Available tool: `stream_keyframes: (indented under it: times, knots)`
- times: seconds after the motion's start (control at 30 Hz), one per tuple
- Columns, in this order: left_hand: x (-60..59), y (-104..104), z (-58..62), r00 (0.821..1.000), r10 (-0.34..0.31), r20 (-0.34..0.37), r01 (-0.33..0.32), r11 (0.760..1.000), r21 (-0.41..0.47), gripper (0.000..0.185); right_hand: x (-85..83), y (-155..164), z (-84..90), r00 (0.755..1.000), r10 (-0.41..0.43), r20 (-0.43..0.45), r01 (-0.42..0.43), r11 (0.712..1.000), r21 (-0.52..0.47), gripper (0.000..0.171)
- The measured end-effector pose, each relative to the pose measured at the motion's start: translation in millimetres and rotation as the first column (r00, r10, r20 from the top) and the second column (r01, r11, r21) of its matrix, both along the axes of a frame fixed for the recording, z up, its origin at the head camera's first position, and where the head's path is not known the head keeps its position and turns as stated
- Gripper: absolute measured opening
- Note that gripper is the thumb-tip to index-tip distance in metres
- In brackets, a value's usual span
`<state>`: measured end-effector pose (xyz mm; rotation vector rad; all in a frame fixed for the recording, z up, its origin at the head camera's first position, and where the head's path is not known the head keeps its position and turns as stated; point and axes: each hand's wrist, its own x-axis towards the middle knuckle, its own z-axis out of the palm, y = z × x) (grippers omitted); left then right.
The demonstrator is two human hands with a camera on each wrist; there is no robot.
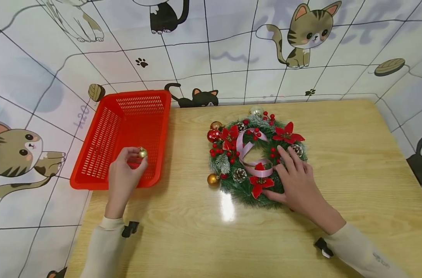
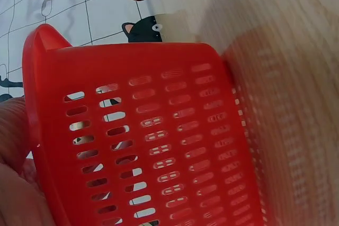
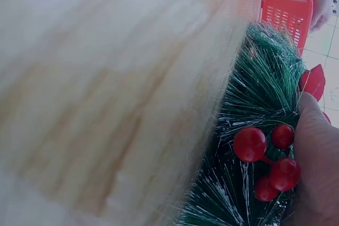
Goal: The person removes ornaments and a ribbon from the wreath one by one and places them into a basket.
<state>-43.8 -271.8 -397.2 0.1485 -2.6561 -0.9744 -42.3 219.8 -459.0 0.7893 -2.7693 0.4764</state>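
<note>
Over the red basket's near side, my left hand (image 1: 126,170) pinches a small gold bauble (image 1: 143,153) between thumb and fingertips. In the left wrist view that hand (image 2: 18,173) shows only partly, behind the basket wall, and the bauble is hidden. A green Christmas wreath (image 1: 242,192) lies flat on the table, with red poinsettias, berries, pinecones and baubles around it. Across its right side my right hand (image 1: 297,179) grips the ring, fingers toward the centre and thumb over the greenery near a poinsettia (image 1: 261,186). Pink ribbon (image 1: 244,150) curls over the wreath's middle.
The red plastic basket (image 1: 163,135) stands at the table's left, with slotted walls. Along the wreath's left edge sit a red dotted bauble (image 1: 213,135) and a gold bauble (image 1: 213,179). A cat-print sheet (image 1: 228,58) borders the wooden table (image 1: 353,154) at back and sides.
</note>
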Motion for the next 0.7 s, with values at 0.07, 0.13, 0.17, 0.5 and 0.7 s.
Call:
stream_keyframes:
  times: [0.07, 0.13, 0.17, 0.5, 0.7]
  knots:
    - [-0.6, -1.1, -0.5, 1.000, -0.017, 0.013, 0.018, 0.999, -0.028, 0.024, 1.4, -0.4, -0.7, 1.000, -0.002, -0.007, 0.002, 1.000, -0.007, 0.097]
    - [-1.4, -1.9, 0.3, 0.999, -0.032, 0.038, 0.034, 0.998, -0.060, 0.024, 1.5, -0.9, -1.0, 1.000, -0.002, -0.018, 0.001, 1.000, -0.015, 0.097]
    - [-2.0, -2.6, 0.8, 0.998, -0.036, 0.058, 0.040, 0.996, -0.077, 0.024, 1.2, -1.1, -1.0, 1.000, 0.000, -0.023, 0.000, 1.000, -0.019, 0.096]
    - [-17.0, -8.3, 11.6, 0.905, -0.119, 0.409, 0.188, 0.973, -0.132, 0.030, 0.9, -0.4, -2.2, 0.999, -0.004, -0.033, 0.003, 1.000, -0.026, 0.096]
    - [-24.3, -7.0, 11.4, 0.848, -0.156, 0.507, 0.253, 0.959, -0.128, 0.028, 1.0, -0.5, -2.6, 1.000, -0.003, -0.017, 0.003, 1.000, -0.026, 0.096]
